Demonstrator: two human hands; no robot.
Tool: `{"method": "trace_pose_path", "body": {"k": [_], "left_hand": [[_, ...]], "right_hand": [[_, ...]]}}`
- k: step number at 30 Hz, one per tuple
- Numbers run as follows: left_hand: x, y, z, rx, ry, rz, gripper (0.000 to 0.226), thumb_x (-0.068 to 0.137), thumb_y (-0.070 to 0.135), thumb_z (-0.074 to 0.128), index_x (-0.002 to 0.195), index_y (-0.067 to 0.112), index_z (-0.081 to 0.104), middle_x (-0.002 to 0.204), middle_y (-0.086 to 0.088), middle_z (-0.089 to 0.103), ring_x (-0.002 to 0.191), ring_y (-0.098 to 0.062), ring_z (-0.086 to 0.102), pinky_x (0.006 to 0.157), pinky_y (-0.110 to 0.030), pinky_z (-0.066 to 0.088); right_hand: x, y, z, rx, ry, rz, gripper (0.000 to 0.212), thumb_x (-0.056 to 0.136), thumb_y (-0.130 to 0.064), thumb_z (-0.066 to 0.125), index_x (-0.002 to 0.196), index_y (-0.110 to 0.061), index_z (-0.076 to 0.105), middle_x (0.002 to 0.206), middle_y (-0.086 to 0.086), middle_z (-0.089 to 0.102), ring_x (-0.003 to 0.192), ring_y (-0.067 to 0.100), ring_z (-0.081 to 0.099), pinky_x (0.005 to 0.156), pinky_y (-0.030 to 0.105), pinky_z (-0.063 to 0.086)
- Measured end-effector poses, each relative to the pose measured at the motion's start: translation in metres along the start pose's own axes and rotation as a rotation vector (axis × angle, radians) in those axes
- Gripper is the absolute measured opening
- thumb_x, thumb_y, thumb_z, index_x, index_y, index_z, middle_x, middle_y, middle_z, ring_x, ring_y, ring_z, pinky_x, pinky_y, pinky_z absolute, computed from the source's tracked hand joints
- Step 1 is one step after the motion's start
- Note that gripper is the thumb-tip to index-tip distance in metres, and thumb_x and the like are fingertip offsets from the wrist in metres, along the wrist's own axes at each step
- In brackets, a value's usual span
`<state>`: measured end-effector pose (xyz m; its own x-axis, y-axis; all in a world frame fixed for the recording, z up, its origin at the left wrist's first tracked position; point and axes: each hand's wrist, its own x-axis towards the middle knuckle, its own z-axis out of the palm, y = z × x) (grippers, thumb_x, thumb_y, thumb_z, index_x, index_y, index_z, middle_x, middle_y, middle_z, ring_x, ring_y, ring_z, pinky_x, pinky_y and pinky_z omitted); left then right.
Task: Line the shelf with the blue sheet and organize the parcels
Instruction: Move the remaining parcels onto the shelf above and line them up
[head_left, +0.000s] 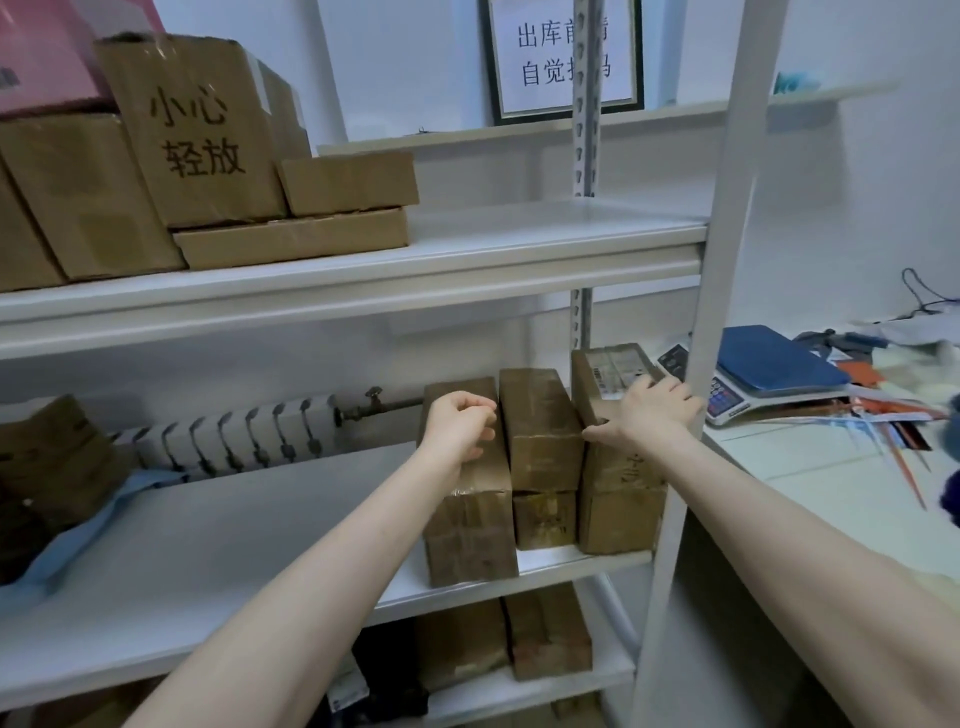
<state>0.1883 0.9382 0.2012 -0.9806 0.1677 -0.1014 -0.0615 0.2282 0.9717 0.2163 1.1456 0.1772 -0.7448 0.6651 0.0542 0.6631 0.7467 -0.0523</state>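
Mid shelf (234, 561), right end: 3 parcels standing side by side, touching. These are the left parcel (475, 530), mid parcel (540, 421) and right parcel (618, 499), the last hard against the upright.

Left hand (457, 423) is over the left parcel's top with fingers curled in. Can't tell if it grips the parcel or just rests there.

Right hand (652, 410) lies flat on the right parcel's top. Fingers are straight and spread, and the thumb points at the seam between mid and right parcels. It presses, with no clamp.

Blue sheet (78, 540): 1, crumpled at the shelf's left end, partly under 1 dark box (52, 457). It is not spread — the rest of the shelf is bare white.

Top shelf: 5 brown cartons (208, 135) bunched at the left, the small one stacked on a flat one.

Bottom shelf: 2 low boxes (550, 639) under the parcels, and darker items beside them that are too dim to count.

Right of the rack: 1 scale (769, 364) with a blue top, on a table (810, 483) among loose papers.
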Motion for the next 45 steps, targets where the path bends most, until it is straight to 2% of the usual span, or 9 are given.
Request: {"method": "trace_pose_path", "body": {"k": [13, 22, 24, 27, 33, 36, 38, 42, 45], "left_hand": [[-0.007, 0.004, 0.008, -0.013, -0.030, -0.055, 0.017, 0.091, 0.003, 0.048, 0.089, 0.013, 0.062, 0.091, -0.004, 0.061, 0.078, -0.018, 0.059, 0.066, -0.026, 0.046], [-0.020, 0.013, 0.005, 0.061, -0.055, -0.105, 0.026, 0.089, 0.014, 0.058, 0.115, 0.010, 0.058, 0.102, -0.006, 0.061, 0.092, -0.020, 0.064, 0.088, -0.035, 0.048], [-0.023, 0.015, -0.003, 0.042, -0.072, -0.166, 0.049, 0.083, 0.018, 0.062, 0.130, 0.008, 0.051, 0.108, -0.004, 0.064, 0.091, -0.020, 0.066, 0.082, -0.031, 0.049], [-0.028, 0.015, -0.024, -0.018, -0.049, -0.219, 0.069, 0.072, 0.032, 0.070, 0.136, 0.015, 0.049, 0.147, -0.007, 0.043, 0.131, -0.027, 0.047, 0.100, -0.038, 0.039], [-0.060, 0.022, -0.078, -0.098, -0.162, -0.238, 0.078, 0.069, 0.054, 0.072, 0.134, 0.019, 0.048, 0.133, -0.006, 0.051, 0.115, -0.029, 0.051, 0.114, -0.059, 0.006], [-0.076, 0.025, -0.100, -0.159, -0.213, -0.222, 0.040, 0.075, 0.040, 0.069, 0.106, 0.018, 0.059, 0.089, -0.006, 0.068, 0.090, -0.024, 0.057, 0.114, -0.055, 0.020], [-0.087, 0.030, -0.112, -0.145, -0.238, -0.182, 0.034, 0.067, 0.036, 0.077, 0.092, 0.018, 0.061, 0.066, -0.002, 0.068, 0.080, -0.020, 0.057, 0.106, -0.050, 0.034], [-0.099, 0.046, -0.126, -0.280, -0.248, -0.099, 0.030, 0.066, 0.027, 0.074, 0.091, 0.015, 0.064, 0.070, -0.004, 0.070, 0.068, -0.018, 0.065, 0.073, -0.039, 0.057], [-0.107, 0.059, -0.129, -0.318, -0.180, -0.024, 0.032, 0.064, 0.030, 0.073, 0.092, 0.015, 0.064, 0.077, -0.003, 0.070, 0.070, -0.018, 0.064, 0.065, -0.030, 0.054]], "right_hand": [[-0.023, 0.014, -0.018, 0.128, 0.400, -0.071, 0.094, 0.063, -0.076, 0.060, 0.121, -0.004, 0.046, 0.120, 0.020, 0.052, 0.107, 0.033, 0.048, 0.086, 0.038, 0.039], [-0.071, 0.035, -0.053, 0.339, 0.562, -0.219, 0.097, 0.057, -0.074, 0.063, 0.130, -0.014, 0.042, 0.125, 0.013, 0.047, 0.114, 0.030, 0.042, 0.095, 0.042, 0.037], [-0.083, 0.031, -0.058, 0.465, 0.513, -0.279, 0.097, 0.054, -0.070, 0.063, 0.132, -0.017, 0.040, 0.125, 0.010, 0.044, 0.116, 0.027, 0.040, 0.096, 0.041, 0.038], [-0.092, 0.027, -0.064, 0.778, 0.307, -0.404, 0.092, 0.057, -0.058, 0.071, 0.135, -0.024, 0.037, 0.124, 0.004, 0.039, 0.117, 0.022, 0.037, 0.093, 0.034, 0.039], [-0.083, 0.024, -0.067, 1.370, -0.326, -0.518, 0.087, 0.051, -0.049, 0.076, 0.128, -0.021, 0.047, 0.120, 0.005, 0.056, 0.101, 0.019, 0.061, 0.085, 0.037, 0.053], [-0.083, 0.021, -0.067, 1.491, -0.556, -0.579, 0.062, 0.060, -0.042, 0.070, 0.115, -0.016, 0.055, 0.102, 0.007, 0.062, 0.086, 0.021, 0.060, 0.074, 0.034, 0.047], [-0.085, 0.018, -0.065, 1.537, -0.659, -0.566, 0.072, 0.057, -0.046, 0.072, 0.119, -0.014, 0.055, 0.105, 0.010, 0.061, 0.090, 0.024, 0.059, 0.081, 0.036, 0.047], [-0.091, 0.000, -0.070, 1.697, -0.654, -0.603, 0.081, 0.053, -0.052, 0.080, 0.122, -0.016, 0.055, 0.104, 0.007, 0.067, 0.100, 0.026, 0.060, 0.101, 0.044, 0.045], [-0.098, -0.012, -0.079, 1.872, -0.603, -0.595, 0.071, 0.065, -0.058, 0.076, 0.119, -0.016, 0.059, 0.101, 0.006, 0.071, 0.109, 0.030, 0.062, 0.109, 0.051, 0.038]]}}
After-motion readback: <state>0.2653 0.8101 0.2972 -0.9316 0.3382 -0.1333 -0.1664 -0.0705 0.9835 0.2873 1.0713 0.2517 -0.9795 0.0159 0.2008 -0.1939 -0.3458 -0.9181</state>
